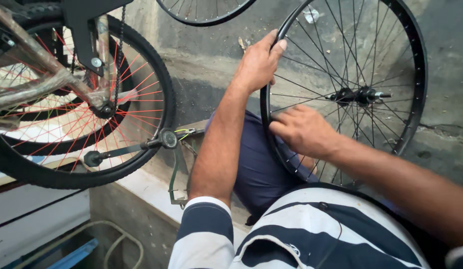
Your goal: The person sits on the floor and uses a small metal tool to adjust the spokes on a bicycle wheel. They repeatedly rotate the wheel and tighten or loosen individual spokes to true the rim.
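A black bicycle wheel rim [420, 74] with thin steel spokes and a black hub [358, 94] stands upright on my lap, resting against my dark blue shorts [259, 164]. My left hand [259, 62] grips the rim at its upper left edge. My right hand [302, 130] lies on the spokes near the rim's lower left, fingers curled against them.
A bicycle [47, 84] hangs at the left, its tyred wheel with red spokes, chain and crank arm [126, 148] close to my left arm. Another wheel rim [204, 15] shows at the top. A concrete wall lies behind, a hose [116, 239] and blue bar below left.
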Tool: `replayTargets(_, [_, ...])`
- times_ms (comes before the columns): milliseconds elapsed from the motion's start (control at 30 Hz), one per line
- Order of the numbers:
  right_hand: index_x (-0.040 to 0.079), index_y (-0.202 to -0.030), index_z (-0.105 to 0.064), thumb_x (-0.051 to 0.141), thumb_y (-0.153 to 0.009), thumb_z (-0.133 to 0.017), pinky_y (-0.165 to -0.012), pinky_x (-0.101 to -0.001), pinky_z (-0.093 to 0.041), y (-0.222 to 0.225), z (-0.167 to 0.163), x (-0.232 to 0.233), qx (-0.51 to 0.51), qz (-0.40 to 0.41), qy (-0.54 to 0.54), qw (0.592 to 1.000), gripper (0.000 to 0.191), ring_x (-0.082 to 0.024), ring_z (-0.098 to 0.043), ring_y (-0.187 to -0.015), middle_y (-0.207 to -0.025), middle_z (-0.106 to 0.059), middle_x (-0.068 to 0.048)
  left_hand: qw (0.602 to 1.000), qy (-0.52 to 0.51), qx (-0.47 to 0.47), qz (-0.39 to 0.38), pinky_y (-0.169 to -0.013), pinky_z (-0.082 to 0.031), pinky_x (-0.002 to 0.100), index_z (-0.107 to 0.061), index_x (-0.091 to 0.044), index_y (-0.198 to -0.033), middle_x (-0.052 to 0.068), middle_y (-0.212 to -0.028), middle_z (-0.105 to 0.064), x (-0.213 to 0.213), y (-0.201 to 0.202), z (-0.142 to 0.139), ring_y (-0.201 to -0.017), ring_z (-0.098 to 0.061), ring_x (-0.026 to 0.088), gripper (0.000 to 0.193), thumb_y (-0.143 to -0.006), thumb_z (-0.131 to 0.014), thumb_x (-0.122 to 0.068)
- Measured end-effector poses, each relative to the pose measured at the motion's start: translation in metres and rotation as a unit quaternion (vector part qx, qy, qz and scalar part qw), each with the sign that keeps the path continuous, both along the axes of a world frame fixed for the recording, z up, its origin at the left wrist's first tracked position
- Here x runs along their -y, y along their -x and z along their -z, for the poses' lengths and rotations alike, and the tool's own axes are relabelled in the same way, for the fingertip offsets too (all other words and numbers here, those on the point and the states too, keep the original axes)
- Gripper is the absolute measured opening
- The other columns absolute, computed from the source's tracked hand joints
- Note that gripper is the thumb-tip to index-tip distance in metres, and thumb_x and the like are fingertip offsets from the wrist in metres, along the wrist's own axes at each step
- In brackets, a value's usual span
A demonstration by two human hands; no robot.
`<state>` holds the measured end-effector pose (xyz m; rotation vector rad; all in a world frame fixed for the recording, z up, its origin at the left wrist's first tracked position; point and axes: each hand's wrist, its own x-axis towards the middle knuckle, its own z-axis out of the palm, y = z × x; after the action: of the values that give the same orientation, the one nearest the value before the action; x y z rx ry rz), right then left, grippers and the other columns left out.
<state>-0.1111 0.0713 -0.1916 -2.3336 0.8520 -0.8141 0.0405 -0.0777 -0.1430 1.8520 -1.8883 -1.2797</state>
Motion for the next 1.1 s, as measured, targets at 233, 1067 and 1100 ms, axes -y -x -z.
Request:
replayTargets(233, [0.009, -0.117, -0.067, 0.033, -0.084, -0.08, -0.082, -0.039, -0.057, 0.02, -0.025, 0.068, 0.031, -0.206, -0.408, 0.889, 0.043, -0.026, -0.075, -0.096, -0.103, -0.076, -0.008, 1.0, 0.014, 0.01, 0.011, -0.05, -0.06, 0.037, -0.054, -0.008, -0.144, 0.008, -0.064, -0.064, -0.004, 0.006, -0.008, -0.045, -0.07, 0.02, 0.053, -0.101, -0.054, -0.039])
replayTargets(1067, [0.012, -0.105, -0.072, 0.023, -0.078, -0.08, -0.071, -0.0429, -0.056, 0.035, -0.013, 0.009, 0.04, 0.071, -0.141, 0.987, 0.03, -0.031, -0.071, -0.086, -0.094, -0.071, -0.009, 0.999, 0.026, -0.021, 0.009, -0.049, -0.06, 0.035, -0.058, -0.005, -0.139, 0.008, -0.075, -0.063, 0.016, -0.027, 0.009, -0.056, -0.068, 0.018, 0.05, -0.098, -0.06, -0.034])
replayTargets(1100, [0.011, -0.104, -0.074, 0.023, -0.079, -0.079, -0.07, -0.0427, -0.056, 0.031, -0.01, 0.011, 0.052, 0.055, -0.153, 0.985, 0.028, -0.031, -0.071, -0.085, -0.094, -0.072, -0.009, 0.999, 0.033, -0.022, 0.013, -0.047, -0.059, 0.032, -0.059, -0.005, -0.139, 0.006, -0.071, -0.06, 0.013, -0.025, 0.007, -0.053, -0.067, 0.014, 0.05, -0.099, -0.06, -0.035])
